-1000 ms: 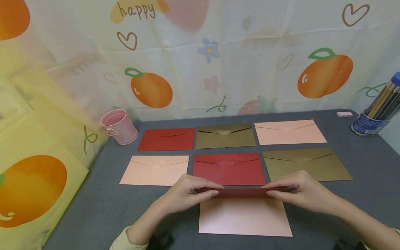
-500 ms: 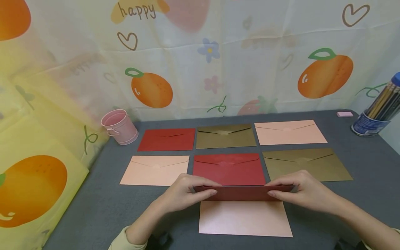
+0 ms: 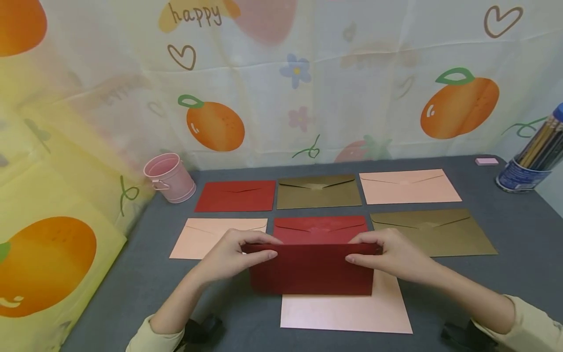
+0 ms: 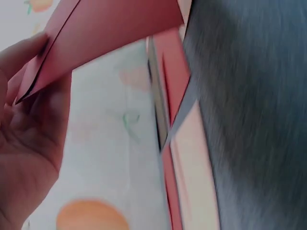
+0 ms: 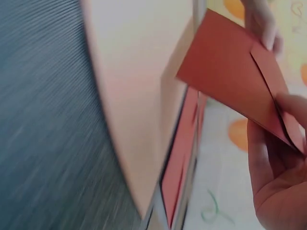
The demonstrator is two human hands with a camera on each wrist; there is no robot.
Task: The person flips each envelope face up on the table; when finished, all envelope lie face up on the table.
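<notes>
both hands (image 3: 313, 254) pinch the red envelope's (image 3: 312, 271) top corners, its lower edge over the pink envelope (image 3: 352, 313).

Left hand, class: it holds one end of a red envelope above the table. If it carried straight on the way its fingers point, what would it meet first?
The left hand points across towards the right hand, so probably that hand's grip on the red envelope they share; depth looks level, though that is unsure.

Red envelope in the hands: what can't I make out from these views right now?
- Red envelope: flap side faces away in the head view.
- Pink envelope below: its top part is covered by the red one.
- Left hand, right hand: thumbs are hidden behind the envelope.
- Both wrist views: motion blur smears the table.
</notes>
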